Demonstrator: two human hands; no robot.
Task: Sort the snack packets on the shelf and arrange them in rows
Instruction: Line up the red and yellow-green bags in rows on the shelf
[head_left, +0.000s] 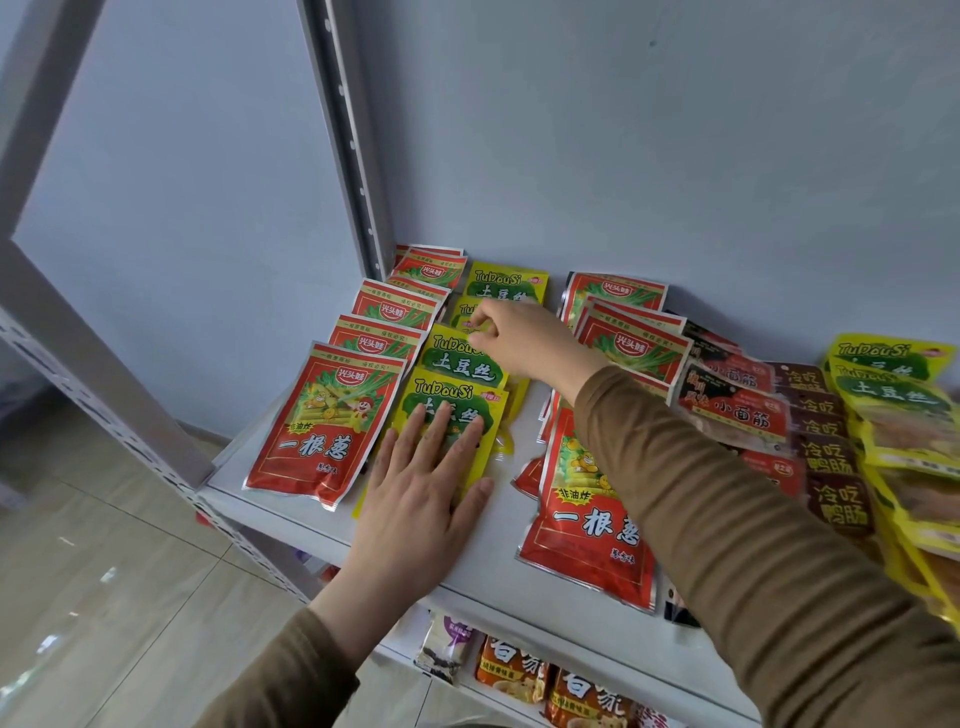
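Brown sleeves (753, 545) filled the lower foreground as we reached with both arms onto the white shelf (467, 561). Our left hand (421, 488) lay flat, fingers straight and spread, pressing the nearest yellow packet (452, 405) down against the board. Our right hand (519, 338) reached farther back, fingers curled, pinching the top edge of another yellow packet (462, 358) in the same column.

Along the left side a row of red packets (327, 421) already ran from the front edge back toward the grey upright (353, 145), each one overlapping the next. Just beside it, the yellow row was taking shape, four packets deep by our count. To the right lay a looser group of red packets (592, 509), some askew, then dark packets (737, 410) stacked in an overlapping line, and at the far right a pile of more yellow ones (893, 384). On the lower shelf we could see orange packets (514, 670), which were not part of what we were handling.

We judged that we were in the middle of building the yellow row: holding the front packet steady while we squared up one behind it. The next move, as we saw it, called for letting go once the packet sat straight, then fetching more yellow ones from the pile on the right and tidying the loose red group into its own line.
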